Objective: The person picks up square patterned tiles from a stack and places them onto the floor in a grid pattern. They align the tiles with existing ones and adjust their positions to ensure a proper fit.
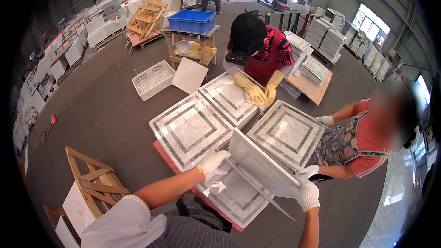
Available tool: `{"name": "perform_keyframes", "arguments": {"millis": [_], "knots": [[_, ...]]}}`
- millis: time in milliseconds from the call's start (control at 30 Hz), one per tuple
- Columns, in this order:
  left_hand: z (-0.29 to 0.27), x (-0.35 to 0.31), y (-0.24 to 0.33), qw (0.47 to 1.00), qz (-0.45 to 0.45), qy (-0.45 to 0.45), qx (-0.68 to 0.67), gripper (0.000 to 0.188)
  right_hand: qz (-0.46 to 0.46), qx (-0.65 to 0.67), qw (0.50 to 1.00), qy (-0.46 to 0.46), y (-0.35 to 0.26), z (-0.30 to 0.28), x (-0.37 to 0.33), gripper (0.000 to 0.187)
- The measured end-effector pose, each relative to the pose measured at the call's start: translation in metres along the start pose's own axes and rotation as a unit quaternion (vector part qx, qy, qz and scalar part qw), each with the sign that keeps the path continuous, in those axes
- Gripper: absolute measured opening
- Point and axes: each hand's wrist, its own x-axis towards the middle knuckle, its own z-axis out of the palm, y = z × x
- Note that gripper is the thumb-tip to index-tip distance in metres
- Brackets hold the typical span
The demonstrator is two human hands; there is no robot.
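The left hand (214, 163) and right hand (308, 194) are gripping tilted slabs (261, 163) at opposite ends, presumably balancing their weight.

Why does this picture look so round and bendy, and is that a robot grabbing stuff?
No robot here! A person wears a wide fisheye camera on their head, looking down; its lens bends straight edges. The left hand and right hand are theirs, in white gloves. The right grips the edge of a tilted pale slab; the left is by its other side, but I can't tell whether it grips. Around it lie shiny marble tiles with dark square patterns. Two co-workers stand close: one in yellow gloves, one in a flowery apron.
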Motion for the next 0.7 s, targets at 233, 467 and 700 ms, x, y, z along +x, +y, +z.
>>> {"name": "perform_keyframes", "arguments": {"millis": [233, 467, 700], "knots": [[-0.058, -0.073, 0.048, 0.978, 0.000, -0.209, -0.009, 0.043, 0.042, -0.028, 0.998, -0.041, -0.008, -0.004, 0.005, 0.037], [-0.150, -0.155, 0.131, 0.980, 0.197, 0.011, -0.002, 0.060, 0.057, -0.022, 0.997, -0.045, -0.004, -0.004, 0.004, 0.036], [-0.243, -0.183, 0.136, 0.909, 0.355, 0.200, -0.090, 0.068, 0.066, -0.001, 0.994, -0.085, -0.009, -0.005, 0.011, 0.044]]}}
